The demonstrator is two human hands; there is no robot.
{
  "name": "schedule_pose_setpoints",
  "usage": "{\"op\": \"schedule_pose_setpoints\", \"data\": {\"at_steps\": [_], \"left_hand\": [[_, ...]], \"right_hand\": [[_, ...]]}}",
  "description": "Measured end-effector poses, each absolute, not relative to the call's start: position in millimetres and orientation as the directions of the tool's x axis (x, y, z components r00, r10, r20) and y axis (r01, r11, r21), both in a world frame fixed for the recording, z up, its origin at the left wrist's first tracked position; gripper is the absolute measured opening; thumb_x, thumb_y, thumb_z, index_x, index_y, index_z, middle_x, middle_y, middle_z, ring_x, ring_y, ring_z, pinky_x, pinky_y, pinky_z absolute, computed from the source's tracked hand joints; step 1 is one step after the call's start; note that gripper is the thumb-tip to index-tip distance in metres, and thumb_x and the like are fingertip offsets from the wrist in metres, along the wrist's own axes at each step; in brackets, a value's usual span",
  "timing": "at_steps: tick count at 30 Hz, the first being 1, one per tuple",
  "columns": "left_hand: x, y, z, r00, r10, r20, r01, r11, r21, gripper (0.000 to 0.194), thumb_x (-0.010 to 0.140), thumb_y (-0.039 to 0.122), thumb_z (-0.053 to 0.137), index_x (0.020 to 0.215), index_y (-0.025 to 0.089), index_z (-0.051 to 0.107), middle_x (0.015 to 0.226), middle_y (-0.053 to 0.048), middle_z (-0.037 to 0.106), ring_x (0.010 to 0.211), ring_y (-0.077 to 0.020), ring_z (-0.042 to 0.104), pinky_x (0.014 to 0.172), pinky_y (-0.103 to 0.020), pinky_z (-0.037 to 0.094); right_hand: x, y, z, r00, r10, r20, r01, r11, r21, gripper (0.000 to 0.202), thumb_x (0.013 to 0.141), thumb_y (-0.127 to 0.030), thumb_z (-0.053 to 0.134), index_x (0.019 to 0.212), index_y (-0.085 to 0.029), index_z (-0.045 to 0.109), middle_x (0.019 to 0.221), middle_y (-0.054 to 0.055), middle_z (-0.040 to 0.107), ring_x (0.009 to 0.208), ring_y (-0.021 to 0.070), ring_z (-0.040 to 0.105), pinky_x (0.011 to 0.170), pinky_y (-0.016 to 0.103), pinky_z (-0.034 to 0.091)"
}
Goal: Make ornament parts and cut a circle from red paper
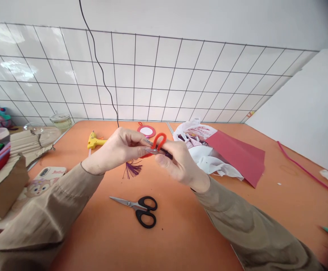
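1. While both my hands meet in the air beyond the black-handled scissors [139, 205], my left hand [121, 146] pinches a red fuzzy strip [154, 140], with its thumb and fingers narrow together.
2. My right hand [182, 162] is closed around the dark handle of a small metal tool [154, 151]; the metal end lies at the strip, but I cannot tell if it grips it.
3. The strip is bent into a loop, which stands up between my hands, beyond the scissors and slightly to their right.
4. Beyond the scissors, partly below my left hand, a purple tassel [132, 170] lies on the orange table [194, 233].
5. Farther beyond the scissors there is a round red piece with a white centre [146, 131].
6. To the far left of the scissors is a yellow glue gun [92, 141]; to their far right, a red sheet [240, 156] rests against a white plastic bag [209, 160].
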State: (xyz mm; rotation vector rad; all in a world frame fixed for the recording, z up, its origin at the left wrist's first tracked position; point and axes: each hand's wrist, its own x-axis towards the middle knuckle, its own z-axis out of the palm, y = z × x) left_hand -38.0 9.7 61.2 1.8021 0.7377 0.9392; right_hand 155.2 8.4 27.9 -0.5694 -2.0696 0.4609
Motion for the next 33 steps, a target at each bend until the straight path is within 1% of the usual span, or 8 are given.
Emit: {"op": "schedule_pose_setpoints", "data": {"at_steps": [4,13,21,24,26,28,31,33], "left_hand": [[-39.0,10.1,60.3,0.515,0.817,0.261,0.072,-0.344,0.936,0.006,0.073,0.02,0.074,0.075,0.016,0.078,0.065,-0.002,0.065,0.058,-0.0106,0.052,0.055,-0.023,0.043],[-39.6,10.6,61.0,0.519,0.806,0.284,0.082,-0.378,0.922,0.008,0.074,0.023,0.074,0.073,0.016,0.078,0.068,-0.003,0.067,0.062,-0.013,0.056,0.06,-0.026,0.047],[-39.8,13.2,59.2,0.517,0.81,0.277,0.047,-0.35,0.936,0.005,0.072,0.021,0.078,0.074,0.017,0.079,0.065,-0.002,0.067,0.059,-0.0108,0.054,0.056,-0.023,0.045],[-40.2,14.5,57.0,0.513,0.814,0.273,0.023,-0.33,0.944,0.003,0.071,0.02,0.079,0.073,0.018,0.079,0.065,-0.001,0.067,0.059,-0.0098,0.054,0.057,-0.022,0.045],[-40.6,15.5,54.8,0.503,0.82,0.273,-0.004,-0.313,0.95,0.002,0.071,0.019,0.08,0.073,0.018,0.079,0.066,-0.001,0.068,0.06,-0.0096,0.055,0.058,-0.022,0.045],[-40.7,16.6,52.6,0.491,0.825,0.281,-0.047,-0.296,0.954,0.002,0.071,0.019,0.08,0.072,0.019,0.079,0.067,-0.001,0.07,0.06,-0.0095,0.056,0.058,-0.021,0.046],[-40.8,17.9,50.9,0.471,0.838,0.277,-0.094,-0.264,0.96,0.003,0.071,0.02,0.081,0.073,0.019,0.079,0.072,-0.003,0.073,0.062,-0.0105,0.059,0.058,-0.022,0.047],[-41.1,18.4,51.0,0.445,0.854,0.271,-0.112,-0.247,0.963,0.004,0.071,0.02,0.081,0.072,0.018,0.078,0.072,-0.003,0.073,0.062,-0.0104,0.059,0.057,-0.021,0.046]], "right_hand": [[156.0,6.8,30.9,-0.507,0.568,0.648,0.217,0.812,-0.542,0.022,0.093,-0.03,0.047,0.075,-0.017,0.049,0.057,-0.006,0.034,0.049,0.0073,0.03,0.045,0.022,0.025],[153.7,10.4,25.4,-0.467,0.56,0.684,0.208,0.822,-0.53,0.029,0.092,-0.033,0.051,0.068,-0.019,0.044,0.055,-0.006,0.034,0.047,0.0066,0.03,0.043,0.022,0.024],[151.7,6.9,27.7,-0.457,0.607,0.65,0.218,0.785,-0.579,0.026,0.092,-0.032,0.05,0.07,-0.019,0.044,0.056,-0.007,0.031,0.048,0.0068,0.027,0.043,0.022,0.023],[152.0,6.8,26.8,-0.464,0.604,0.647,0.22,0.787,-0.577,0.023,0.092,-0.033,0.05,0.075,-0.018,0.048,0.057,-0.008,0.03,0.048,0.0071,0.027,0.044,0.022,0.024],[152.7,7.9,25.1,-0.459,0.582,0.672,0.245,0.809,-0.534,0.019,0.091,-0.032,0.05,0.08,-0.017,0.052,0.058,-0.007,0.032,0.048,0.0075,0.029,0.044,0.022,0.024],[154.4,10.1,23.7,-0.448,0.549,0.706,0.317,0.836,-0.448,0.017,0.09,-0.033,0.052,0.084,-0.017,0.054,0.059,-0.006,0.037,0.049,0.0081,0.032,0.046,0.023,0.026],[160.1,15.8,23.4,-0.451,0.514,0.73,0.442,0.839,-0.318,0.023,0.088,-0.04,0.055,0.083,-0.017,0.053,0.06,-0.005,0.044,0.05,0.0094,0.036,0.048,0.025,0.029],[166.2,21.2,24.5,-0.472,0.501,0.725,0.476,0.837,-0.269,0.027,0.087,-0.045,0.056,0.082,-0.018,0.051,0.06,-0.004,0.046,0.049,0.0101,0.037,0.049,0.026,0.029]]}}
